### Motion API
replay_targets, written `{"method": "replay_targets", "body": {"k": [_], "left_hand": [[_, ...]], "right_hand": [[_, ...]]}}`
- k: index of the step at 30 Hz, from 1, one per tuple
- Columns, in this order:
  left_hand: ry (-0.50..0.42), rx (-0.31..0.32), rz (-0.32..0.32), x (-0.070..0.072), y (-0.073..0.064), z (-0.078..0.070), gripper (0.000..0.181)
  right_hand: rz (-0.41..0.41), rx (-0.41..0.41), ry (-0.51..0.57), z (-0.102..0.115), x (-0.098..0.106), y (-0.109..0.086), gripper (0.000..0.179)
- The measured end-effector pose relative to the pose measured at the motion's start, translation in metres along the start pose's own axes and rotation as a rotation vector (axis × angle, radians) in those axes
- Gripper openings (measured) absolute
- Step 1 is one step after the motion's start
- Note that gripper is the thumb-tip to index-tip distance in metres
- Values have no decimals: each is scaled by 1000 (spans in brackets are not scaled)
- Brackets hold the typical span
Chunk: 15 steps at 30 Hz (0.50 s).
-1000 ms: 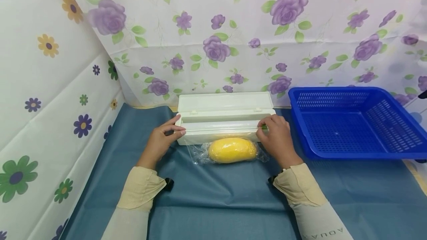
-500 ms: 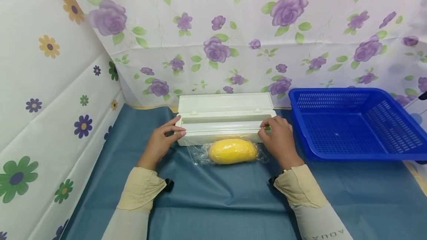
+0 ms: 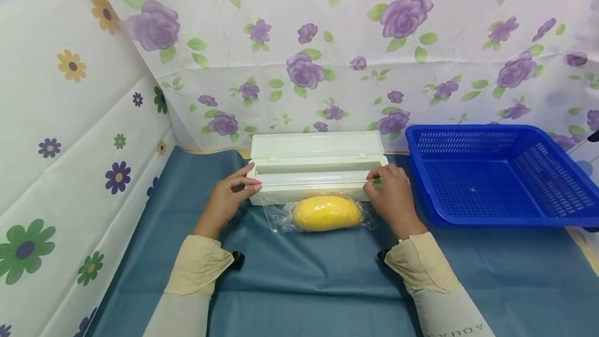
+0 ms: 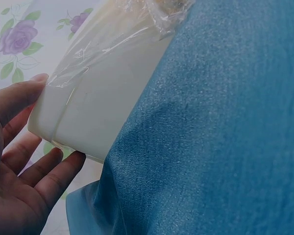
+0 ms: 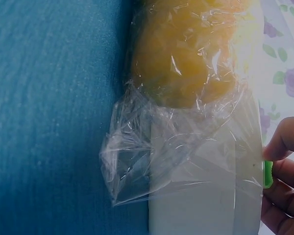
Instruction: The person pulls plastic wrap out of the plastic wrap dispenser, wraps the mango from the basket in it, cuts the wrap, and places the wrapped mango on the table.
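Note:
A white cling film dispenser [image 3: 281, 195] lies crosswise with its lid [image 3: 318, 144] raised at the back and a film roll [image 3: 313, 177] inside. My left hand [image 3: 223, 199] holds its left end, thumb on the front edge, fingers around the end wall. At the right end, my right hand [image 3: 389, 194] pinches a small green slide cutter [image 5: 268, 174], mostly hidden by the fingers in the head view. Against the dispenser's front rests a smooth yellow oblong thing [image 3: 327, 213], fruit-like, wrapped in clear film [image 5: 130, 147] that runs up over the front edge and bunches at both ends.
A blue plastic basket [image 3: 468, 220] with slotted walls stands to the right, close to my right hand. Blue-green cloth [image 3: 304, 306] covers the table, with a few folds. Flowered sheets [image 3: 281, 92] hang behind the dispenser and along the left side.
My right hand has slid slightly to the right along the dispenser's front edge with the green slide cutter. The left hand, dispenser and wrapped yellow thing stay in place.

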State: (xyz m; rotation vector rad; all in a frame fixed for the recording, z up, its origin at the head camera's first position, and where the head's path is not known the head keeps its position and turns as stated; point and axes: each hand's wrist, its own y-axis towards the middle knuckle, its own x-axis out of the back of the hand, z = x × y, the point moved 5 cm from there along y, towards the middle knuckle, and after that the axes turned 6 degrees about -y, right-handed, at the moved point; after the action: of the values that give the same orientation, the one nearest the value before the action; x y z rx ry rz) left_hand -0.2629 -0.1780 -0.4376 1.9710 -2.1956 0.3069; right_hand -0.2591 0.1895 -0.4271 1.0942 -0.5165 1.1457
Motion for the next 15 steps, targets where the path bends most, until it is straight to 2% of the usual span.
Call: {"method": "replay_targets", "body": {"k": [2, 4, 8, 10, 15], "left_hand": [[-2, -1, 4, 0, -4, -7, 28], [-3, 0, 4, 0, -4, -7, 28], [-9, -10, -4, 2, 4, 9, 29], [-7, -9, -6, 2, 6, 12, 29], [-2, -1, -1, 0, -5, -7, 28]], "right_hand": [[-8, 3, 3, 0, 0, 0, 10], [-11, 4, 6, -1, 0, -1, 10], [-17, 6, 8, -1, -1, 0, 9], [-21, 7, 4, -1, -1, 0, 9], [-21, -3, 1, -2, 1, 0, 9]]}}
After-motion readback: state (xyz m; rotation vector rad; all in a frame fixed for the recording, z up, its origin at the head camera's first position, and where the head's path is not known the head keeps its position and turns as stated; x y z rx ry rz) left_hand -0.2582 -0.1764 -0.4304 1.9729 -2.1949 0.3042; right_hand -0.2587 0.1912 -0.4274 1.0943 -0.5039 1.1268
